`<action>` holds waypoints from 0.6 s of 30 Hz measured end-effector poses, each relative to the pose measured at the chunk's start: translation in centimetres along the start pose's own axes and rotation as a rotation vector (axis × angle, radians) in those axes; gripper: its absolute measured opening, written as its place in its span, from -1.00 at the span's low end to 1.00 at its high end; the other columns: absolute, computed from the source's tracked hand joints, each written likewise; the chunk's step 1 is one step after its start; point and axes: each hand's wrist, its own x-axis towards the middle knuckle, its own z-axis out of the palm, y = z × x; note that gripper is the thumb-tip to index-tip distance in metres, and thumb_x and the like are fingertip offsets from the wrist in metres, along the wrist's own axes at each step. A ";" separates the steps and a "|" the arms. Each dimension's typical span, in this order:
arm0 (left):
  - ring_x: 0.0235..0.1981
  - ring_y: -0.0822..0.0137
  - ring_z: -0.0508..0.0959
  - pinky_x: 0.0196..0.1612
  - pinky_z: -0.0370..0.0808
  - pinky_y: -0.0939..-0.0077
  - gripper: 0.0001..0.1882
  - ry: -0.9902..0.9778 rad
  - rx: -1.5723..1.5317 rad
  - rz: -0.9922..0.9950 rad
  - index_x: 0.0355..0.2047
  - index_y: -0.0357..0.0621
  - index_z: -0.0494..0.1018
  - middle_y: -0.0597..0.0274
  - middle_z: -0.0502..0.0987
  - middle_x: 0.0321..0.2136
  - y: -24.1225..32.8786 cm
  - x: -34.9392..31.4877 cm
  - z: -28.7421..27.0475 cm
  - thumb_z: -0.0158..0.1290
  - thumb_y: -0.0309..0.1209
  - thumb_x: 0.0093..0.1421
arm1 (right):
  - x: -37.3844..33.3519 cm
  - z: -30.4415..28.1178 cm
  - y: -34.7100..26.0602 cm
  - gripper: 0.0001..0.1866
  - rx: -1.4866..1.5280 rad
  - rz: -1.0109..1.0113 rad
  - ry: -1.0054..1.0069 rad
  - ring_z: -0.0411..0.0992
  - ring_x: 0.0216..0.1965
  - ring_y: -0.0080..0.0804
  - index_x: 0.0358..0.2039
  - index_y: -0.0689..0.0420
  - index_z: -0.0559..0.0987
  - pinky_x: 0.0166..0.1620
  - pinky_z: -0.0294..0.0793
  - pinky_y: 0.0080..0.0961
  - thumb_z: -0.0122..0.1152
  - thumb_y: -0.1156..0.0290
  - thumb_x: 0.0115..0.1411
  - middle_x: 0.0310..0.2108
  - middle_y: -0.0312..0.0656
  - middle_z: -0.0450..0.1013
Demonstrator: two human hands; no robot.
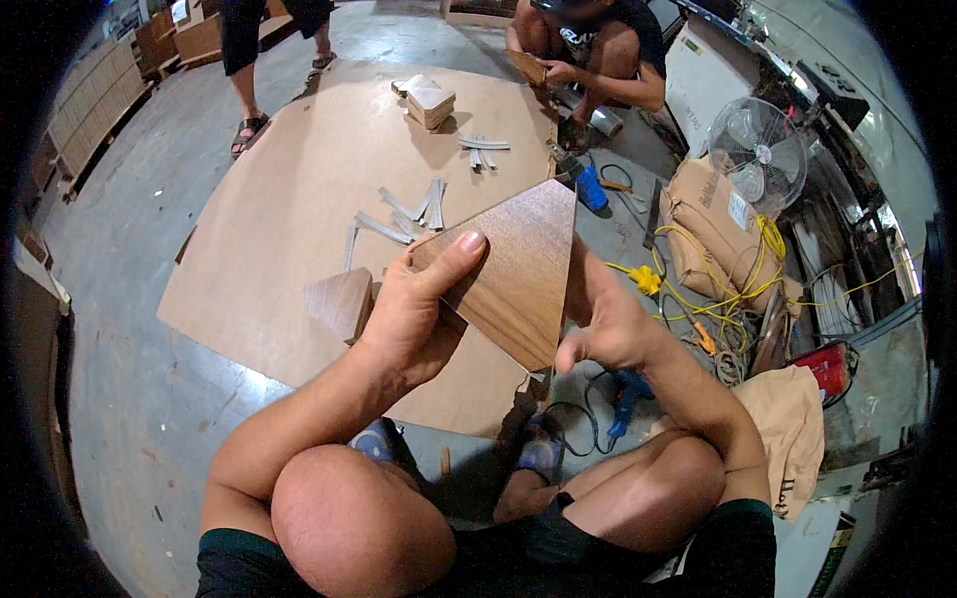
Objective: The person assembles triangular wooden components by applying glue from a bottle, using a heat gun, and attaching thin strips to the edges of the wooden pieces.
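A flat, angular wood-grain board [518, 274] is held up in front of me above the cardboard sheet. My left hand [404, 309] is closed on its left side, thumb on the top face and fingers underneath. At the board's right edge is my right hand [608, 319]; its fingers go behind the board and its thumb lies by the lower right corner. A thin pale line runs down that edge; whether it is a separate strip I cannot tell. Next to my left wrist lies a stack of similar boards [337, 301]. Farther off are loose grey strips [384, 227].
Another board stack [431, 103] stands on the cardboard sheet [249, 249]. A co-worker [588, 60] crouches at the far right holding a board; another person [274, 50] stands far left. A blue tool [590, 187], yellow cable [688, 269], brown sacks [713, 219] and fan [760, 151] are right.
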 end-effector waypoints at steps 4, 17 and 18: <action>-0.01 0.30 0.56 0.14 0.47 0.29 -0.49 -0.039 0.013 -0.051 0.07 -0.24 0.42 0.18 0.57 -0.06 -0.1 -0.3 0.6 0.31 -0.27 0.21 | -0.2 -0.8 0.5 0.45 -0.008 -0.069 0.100 0.09 0.40 -0.28 0.46 0.14 -0.18 0.41 0.06 -0.28 0.73 0.16 -0.23 0.41 -0.13 0.05; -0.07 0.32 0.59 0.08 0.53 0.36 -0.51 -0.094 0.057 -0.100 0.05 -0.32 0.43 0.13 0.58 -0.08 -0.5 -0.6 0.5 0.30 -0.33 0.22 | 0.2 -0.5 -1.1 -0.30 0.157 -0.103 0.223 0.46 0.10 -0.36 0.18 0.25 0.42 0.20 0.42 -0.39 0.33 -0.02 0.22 0.09 -0.10 0.48; -0.08 0.32 0.59 0.07 0.53 0.36 -0.53 -0.090 0.051 -0.095 0.03 -0.31 0.43 0.13 0.58 -0.10 -0.7 -0.5 0.4 0.31 -0.33 0.21 | 0.1 -0.6 -1.0 -0.32 0.180 -0.110 0.219 0.46 0.11 -0.35 0.18 0.24 0.42 0.20 0.42 -0.38 0.31 -0.01 0.24 0.09 -0.09 0.48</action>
